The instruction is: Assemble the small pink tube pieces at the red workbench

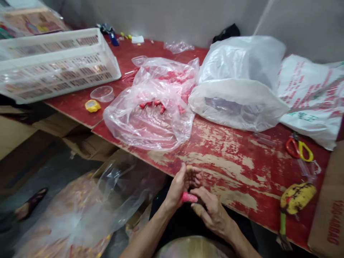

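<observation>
A small pink ribbed plastic piece (189, 197) lies between my two hands, low over my lap at the table's front edge. Its wider end rests against the heel of my left hand (181, 184), whose fingers are curled inward. From the other side my right hand (211, 208) closes in, its index finger above the narrow end and its thumb below. The inside of my left palm is partly hidden. Beyond my hands, a clear plastic bag (150, 125) lies open on the worn red table (223, 154), with several red pieces (162, 107) in it.
A white plastic crate (61, 80) stands at the left, near a yellow tape measure (92, 105) and a clear tub (102, 94). Right are white bags (239, 104), scissors (299, 148), a spotted banana (298, 197) and a carton (329, 204). A filled bag (67, 222) sits on the floor.
</observation>
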A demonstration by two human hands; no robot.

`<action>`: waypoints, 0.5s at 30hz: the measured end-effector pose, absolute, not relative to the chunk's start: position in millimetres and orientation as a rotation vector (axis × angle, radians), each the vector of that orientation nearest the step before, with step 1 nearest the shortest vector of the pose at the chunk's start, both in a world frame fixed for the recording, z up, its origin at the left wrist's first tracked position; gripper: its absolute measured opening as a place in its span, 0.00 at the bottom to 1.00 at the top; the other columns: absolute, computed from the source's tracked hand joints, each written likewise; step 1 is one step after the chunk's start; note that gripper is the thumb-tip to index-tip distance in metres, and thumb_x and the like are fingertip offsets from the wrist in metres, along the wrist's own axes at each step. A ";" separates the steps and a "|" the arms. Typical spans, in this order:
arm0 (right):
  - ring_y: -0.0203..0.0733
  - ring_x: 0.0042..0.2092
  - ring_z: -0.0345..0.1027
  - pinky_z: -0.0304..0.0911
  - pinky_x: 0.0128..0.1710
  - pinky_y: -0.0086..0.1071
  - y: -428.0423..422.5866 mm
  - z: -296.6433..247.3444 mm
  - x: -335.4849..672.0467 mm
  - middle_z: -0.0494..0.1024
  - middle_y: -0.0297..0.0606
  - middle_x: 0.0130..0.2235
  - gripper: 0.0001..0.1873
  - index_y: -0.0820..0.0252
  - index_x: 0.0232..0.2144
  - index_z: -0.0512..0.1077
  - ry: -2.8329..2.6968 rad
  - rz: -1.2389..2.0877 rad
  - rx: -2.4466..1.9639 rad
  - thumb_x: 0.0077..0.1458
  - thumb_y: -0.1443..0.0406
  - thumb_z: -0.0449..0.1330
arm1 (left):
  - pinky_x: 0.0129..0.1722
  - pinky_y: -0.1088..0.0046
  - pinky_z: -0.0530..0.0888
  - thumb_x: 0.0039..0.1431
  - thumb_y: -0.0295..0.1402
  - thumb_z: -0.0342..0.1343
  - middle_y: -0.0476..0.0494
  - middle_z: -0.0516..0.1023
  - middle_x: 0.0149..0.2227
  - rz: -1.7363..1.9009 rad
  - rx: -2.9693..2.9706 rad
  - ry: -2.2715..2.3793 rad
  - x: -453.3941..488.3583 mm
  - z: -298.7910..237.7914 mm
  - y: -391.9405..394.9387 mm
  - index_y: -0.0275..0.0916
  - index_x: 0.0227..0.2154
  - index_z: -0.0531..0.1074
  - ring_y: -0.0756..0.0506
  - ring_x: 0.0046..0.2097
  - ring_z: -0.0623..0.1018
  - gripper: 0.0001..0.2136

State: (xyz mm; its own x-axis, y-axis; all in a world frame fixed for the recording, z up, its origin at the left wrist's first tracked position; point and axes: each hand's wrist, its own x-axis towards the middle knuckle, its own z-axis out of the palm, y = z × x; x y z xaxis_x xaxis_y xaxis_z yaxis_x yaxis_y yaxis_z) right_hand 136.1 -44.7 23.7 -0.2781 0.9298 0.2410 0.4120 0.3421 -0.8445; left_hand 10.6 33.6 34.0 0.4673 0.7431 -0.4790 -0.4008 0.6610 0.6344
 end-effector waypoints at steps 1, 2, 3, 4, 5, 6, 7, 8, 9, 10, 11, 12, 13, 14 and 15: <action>0.41 0.39 0.68 0.66 0.39 0.31 -44.4 25.9 136.3 0.71 0.40 0.38 0.12 0.58 0.48 0.63 -1.877 0.842 -1.189 0.61 0.66 0.49 | 0.31 0.74 0.67 0.53 0.56 0.51 0.42 0.75 0.27 0.740 0.472 0.813 9.2 33.9 34.1 0.33 0.32 0.74 0.49 0.27 0.72 0.26; 0.40 0.36 0.67 0.65 0.36 0.31 -44.0 28.1 136.3 0.71 0.39 0.35 0.11 0.58 0.46 0.64 -1.917 0.810 -1.194 0.61 0.65 0.49 | 0.31 0.74 0.68 0.52 0.56 0.51 0.42 0.75 0.27 0.742 0.482 0.814 8.2 33.4 34.7 0.34 0.32 0.74 0.49 0.27 0.72 0.26; 0.40 0.33 0.66 0.64 0.33 0.30 -43.8 29.9 136.3 0.71 0.38 0.33 0.10 0.59 0.43 0.65 -1.958 0.785 -1.196 0.61 0.64 0.49 | 0.31 0.73 0.68 0.52 0.57 0.52 0.42 0.75 0.26 0.742 0.502 0.817 7.7 32.4 35.0 0.34 0.31 0.74 0.48 0.27 0.73 0.26; 0.40 0.32 0.65 0.63 0.32 0.30 -43.7 30.9 136.2 0.71 0.37 0.32 0.09 0.59 0.41 0.66 -1.988 0.774 -1.204 0.60 0.64 0.49 | 0.31 0.73 0.68 0.51 0.58 0.51 0.42 0.76 0.26 0.732 0.525 0.822 7.7 31.1 34.9 0.34 0.31 0.74 0.48 0.27 0.73 0.27; 0.40 0.33 0.66 0.63 0.33 0.30 -44.1 30.8 136.0 0.71 0.37 0.33 0.08 0.58 0.40 0.66 -2.004 0.780 -1.224 0.60 0.64 0.50 | 0.31 0.73 0.68 0.51 0.58 0.51 0.42 0.76 0.25 0.709 0.541 0.827 8.1 29.7 34.1 0.34 0.31 0.74 0.48 0.27 0.73 0.27; 0.40 0.35 0.66 0.63 0.35 0.30 -45.0 29.5 135.9 0.72 0.38 0.35 0.08 0.58 0.41 0.66 -2.010 0.796 -1.238 0.59 0.64 0.51 | 0.30 0.74 0.68 0.51 0.59 0.50 0.42 0.76 0.24 0.682 0.551 0.834 8.7 28.2 32.5 0.34 0.31 0.74 0.48 0.26 0.73 0.28; 0.41 0.37 0.67 0.63 0.37 0.30 -46.5 27.0 135.5 0.72 0.38 0.36 0.08 0.57 0.41 0.65 -2.011 0.822 -1.228 0.59 0.64 0.52 | 0.29 0.74 0.67 0.51 0.60 0.49 0.42 0.76 0.24 0.652 0.557 0.842 9.5 26.9 30.2 0.34 0.31 0.73 0.49 0.25 0.73 0.29; 0.41 0.38 0.67 0.63 0.38 0.30 -48.4 23.4 134.9 0.72 0.37 0.37 0.09 0.56 0.42 0.65 -2.010 0.848 -1.207 0.58 0.64 0.53 | 0.28 0.74 0.67 0.51 0.60 0.48 0.42 0.76 0.23 0.625 0.563 0.858 10.2 25.8 27.3 0.34 0.32 0.73 0.49 0.24 0.72 0.29; 0.41 0.39 0.67 0.63 0.39 0.30 -50.7 19.0 133.9 0.73 0.36 0.38 0.10 0.55 0.42 0.64 -2.005 0.859 -1.195 0.57 0.64 0.53 | 0.27 0.75 0.66 0.51 0.60 0.48 0.42 0.76 0.23 0.606 0.573 0.882 10.9 25.0 24.3 0.34 0.31 0.73 0.49 0.24 0.72 0.30; 0.41 0.38 0.67 0.63 0.38 0.30 -53.0 14.1 132.3 0.73 0.36 0.37 0.10 0.54 0.42 0.64 -2.000 0.850 -1.195 0.57 0.64 0.53 | 0.27 0.75 0.66 0.51 0.61 0.47 0.42 0.76 0.22 0.592 0.587 0.914 11.3 24.5 21.6 0.34 0.31 0.74 0.50 0.23 0.71 0.30; 0.41 0.37 0.68 0.63 0.37 0.30 -55.0 9.0 130.2 0.73 0.35 0.37 0.09 0.54 0.42 0.65 -1.996 0.832 -1.210 0.57 0.63 0.53 | 0.26 0.75 0.65 0.51 0.61 0.47 0.42 0.75 0.21 0.580 0.604 0.951 11.4 24.3 19.3 0.33 0.30 0.74 0.50 0.23 0.71 0.30; 0.40 0.35 0.68 0.64 0.35 0.29 -56.3 4.3 127.6 0.73 0.35 0.35 0.08 0.55 0.40 0.65 -1.989 0.802 -1.225 0.57 0.63 0.52 | 0.26 0.75 0.65 0.51 0.61 0.46 0.43 0.74 0.19 0.573 0.619 0.985 11.3 24.4 17.8 0.33 0.29 0.74 0.50 0.22 0.70 0.31; 0.39 0.32 0.67 0.64 0.32 0.28 -56.9 0.2 124.6 0.73 0.36 0.34 0.07 0.55 0.39 0.66 -1.974 0.759 -1.235 0.57 0.63 0.52 | 0.25 0.75 0.65 0.51 0.62 0.46 0.43 0.74 0.18 0.570 0.635 1.014 11.0 24.8 17.2 0.33 0.28 0.73 0.50 0.21 0.70 0.31; 0.40 0.31 0.67 0.64 0.30 0.28 -56.7 -2.7 121.5 0.72 0.37 0.33 0.08 0.56 0.38 0.66 -1.948 0.708 -1.231 0.57 0.62 0.51 | 0.25 0.74 0.65 0.51 0.62 0.45 0.43 0.73 0.18 0.573 0.656 1.033 10.6 25.4 17.5 0.33 0.27 0.73 0.49 0.21 0.70 0.32; 0.40 0.31 0.68 0.65 0.31 0.29 -55.8 -4.3 118.7 0.72 0.38 0.33 0.08 0.57 0.37 0.66 -1.918 0.673 -1.206 0.57 0.61 0.51 | 0.25 0.74 0.65 0.51 0.62 0.44 0.43 0.73 0.18 0.584 0.693 1.045 10.2 26.2 18.6 0.34 0.27 0.73 0.49 0.21 0.70 0.32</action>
State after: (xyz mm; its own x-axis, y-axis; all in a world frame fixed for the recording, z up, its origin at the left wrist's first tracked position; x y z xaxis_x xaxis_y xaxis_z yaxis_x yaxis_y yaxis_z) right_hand 118.7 -55.8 -4.3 -0.2666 0.9089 0.3207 0.5091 0.4153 -0.7539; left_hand 10.2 18.6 26.2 0.3904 0.7226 -0.5705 -0.1068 0.6510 0.7516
